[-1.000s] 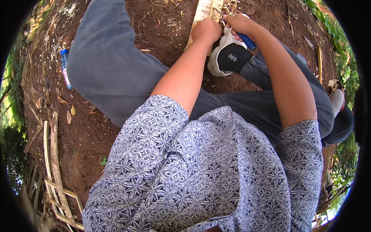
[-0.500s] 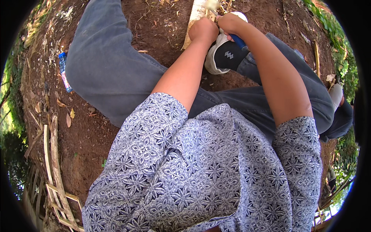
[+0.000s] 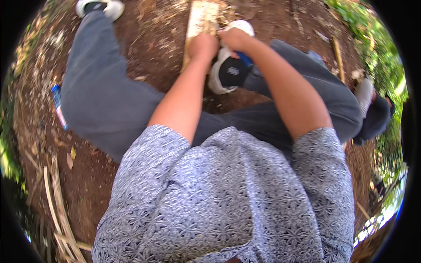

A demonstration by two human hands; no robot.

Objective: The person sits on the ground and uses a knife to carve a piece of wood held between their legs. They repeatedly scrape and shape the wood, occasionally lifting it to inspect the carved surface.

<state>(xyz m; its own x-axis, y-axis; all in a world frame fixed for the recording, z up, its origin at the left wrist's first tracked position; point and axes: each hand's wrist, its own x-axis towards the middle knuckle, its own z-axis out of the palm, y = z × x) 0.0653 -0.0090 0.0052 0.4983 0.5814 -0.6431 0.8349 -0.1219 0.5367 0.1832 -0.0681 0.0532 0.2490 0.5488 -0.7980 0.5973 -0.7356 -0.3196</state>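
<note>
My left hand [image 3: 204, 46] is closed in a fist over the near part of a pale wooden board [image 3: 201, 16]. What its fingers hold is hidden. Close on its right, my right hand [image 3: 236, 40] wraps round a hammer with a blue handle [image 3: 244, 59]. The handle's end sticks out below the palm toward me, and the hammer's head cannot be made out now. Under and beside the right hand is my right foot, in a white shoe [image 3: 242, 27] and a black sock [image 3: 231, 72].
Brown soil with wood chips lies around the board. My left leg stretches far left, ending in a white shoe [image 3: 115, 9]. A blue-capped bottle [image 3: 59, 107] lies beside that knee. Wooden strips [image 3: 53, 201] lie at lower left. Someone's light grey footwear [image 3: 364, 94] shows at right.
The whole view has shifted, bringing the far left shoe and more of the board into sight. Both hands stay side by side at the board. The hammer's pale head, visible earlier, no longer shows.
</note>
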